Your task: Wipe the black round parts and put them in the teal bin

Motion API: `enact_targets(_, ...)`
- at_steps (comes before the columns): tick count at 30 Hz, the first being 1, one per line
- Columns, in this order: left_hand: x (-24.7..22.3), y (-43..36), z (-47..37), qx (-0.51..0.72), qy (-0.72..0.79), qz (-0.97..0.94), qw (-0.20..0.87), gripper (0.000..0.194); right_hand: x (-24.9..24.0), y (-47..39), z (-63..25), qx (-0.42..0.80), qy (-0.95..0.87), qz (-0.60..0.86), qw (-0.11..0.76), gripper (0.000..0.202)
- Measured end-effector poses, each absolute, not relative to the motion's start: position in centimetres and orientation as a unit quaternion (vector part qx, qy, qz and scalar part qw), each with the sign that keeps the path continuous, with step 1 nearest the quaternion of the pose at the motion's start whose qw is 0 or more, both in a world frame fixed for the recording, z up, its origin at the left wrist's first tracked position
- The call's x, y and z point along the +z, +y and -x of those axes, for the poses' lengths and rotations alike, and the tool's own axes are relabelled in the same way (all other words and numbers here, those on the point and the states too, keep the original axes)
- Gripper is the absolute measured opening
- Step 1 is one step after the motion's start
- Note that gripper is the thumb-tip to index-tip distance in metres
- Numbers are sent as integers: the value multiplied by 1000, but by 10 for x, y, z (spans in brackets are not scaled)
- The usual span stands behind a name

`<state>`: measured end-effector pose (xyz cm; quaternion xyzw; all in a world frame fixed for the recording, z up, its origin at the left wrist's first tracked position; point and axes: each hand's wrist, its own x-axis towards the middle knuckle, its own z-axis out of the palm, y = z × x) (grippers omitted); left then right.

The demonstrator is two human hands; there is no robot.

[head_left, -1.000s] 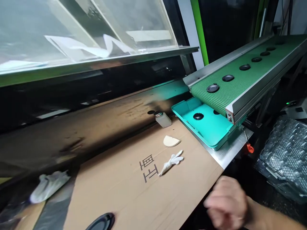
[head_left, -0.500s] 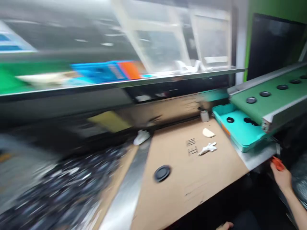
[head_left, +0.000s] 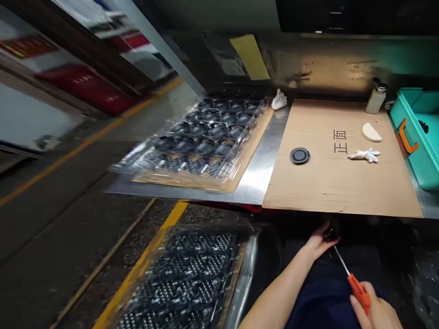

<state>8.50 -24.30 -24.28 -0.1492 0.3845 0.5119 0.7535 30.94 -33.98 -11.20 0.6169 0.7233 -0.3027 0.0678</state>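
Note:
Below the table's front edge, my left hand [head_left: 318, 243] is closed around a small dark round part [head_left: 329, 232], mostly lost in shadow. My right hand [head_left: 379, 310] grips the orange handle of a screwdriver [head_left: 359, 292]. Its thin metal shaft points up and left, with the tip close to the dark part; whether they touch I cannot tell. On the cardboard sheet [head_left: 370, 192] above my hands lies a dark round disc [head_left: 300, 156]. To its right are a crumpled white glove [head_left: 365, 155] and a cream half-round pad [head_left: 371, 132].
A clear tray of black round parts [head_left: 206, 146] sits on the table's left side; another packed tray [head_left: 181, 274] stands lower. A teal bin [head_left: 423, 160] is at the right, near a small bottle [head_left: 376, 98]. A white cloth bundle [head_left: 279, 99] lies behind.
My view has swung left and down. My right hand has come from beyond the table's right corner to below the front edge with the screwdriver, near my left hand and the dark part.

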Motion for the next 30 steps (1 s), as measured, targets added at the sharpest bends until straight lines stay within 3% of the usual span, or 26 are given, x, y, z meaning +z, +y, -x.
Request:
enact_targets(4, -243, -246, -80, 531, 377, 160, 742, 32, -111, -324, -277, -279, 736, -587, 188, 33)
enact_targets(9, -235, -248, -83, 532, 423, 82, 729, 41, -89, -308, -269, -276, 731, -582, 226, 30)
enact_targets(13, -227, -253, -92, 499, 512, -119, 689, 56, -74, -301, -274, -293, 704, -605, 229, 33)
enact_targets(17, -222, -259, -96, 498, 542, -262, 624, 56, -69, -294, -275, -288, 702, -618, 209, 37)
enact_targets(21, -222, -255, -90, 518, 494, -96, 691, 52, -70, -293, -271, -293, 710, -606, 210, 39)
enact_targets(25, -225, -245, -80, 508, 425, 132, 738, 36, -73, -295, -265, -288, 731, -572, 236, 38)
enact_targets(30, -227, -244, -72, 510, 361, 197, 755, 34, -77, -295, -266, -269, 738, -571, 240, 35)
